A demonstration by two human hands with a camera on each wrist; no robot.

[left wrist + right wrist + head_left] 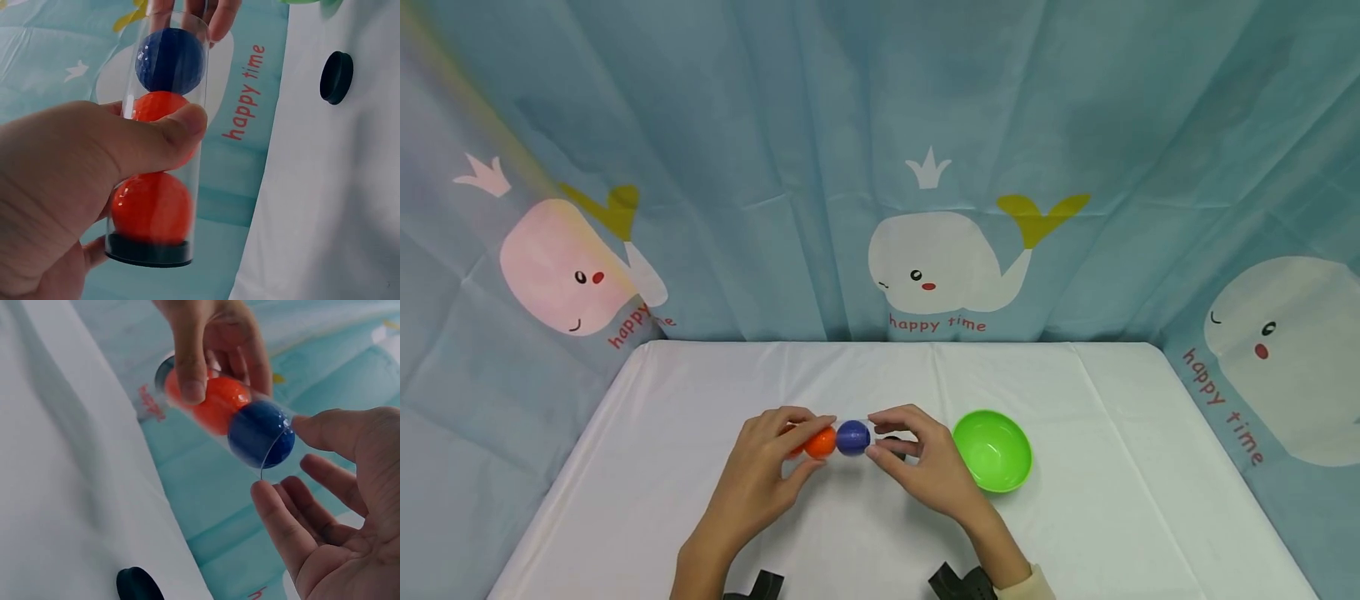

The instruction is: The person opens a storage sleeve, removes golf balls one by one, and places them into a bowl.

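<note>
My left hand [769, 462] grips a clear tube [197, 94] round its middle, thumb across the front. Inside, in a row, are two orange balls [152, 207] and one blue ball [170, 61]. A black cap [149, 250] closes the tube's end beside the lower orange ball. The other end is uncapped, with the blue ball just inside its rim. There my right hand [931, 460] pinches the rim between thumb and a fingertip, its other fingers loosely bent. A loose black cap [139, 585] lies on the table, partly hidden behind the right hand in the head view.
A green bowl [992, 451] stands on the white-covered table [1112, 500], just right of the right hand. Behind and at the sides hangs a blue curtain [760, 250] with whale prints. Black wrist mounts [961, 582] show at the lower edge.
</note>
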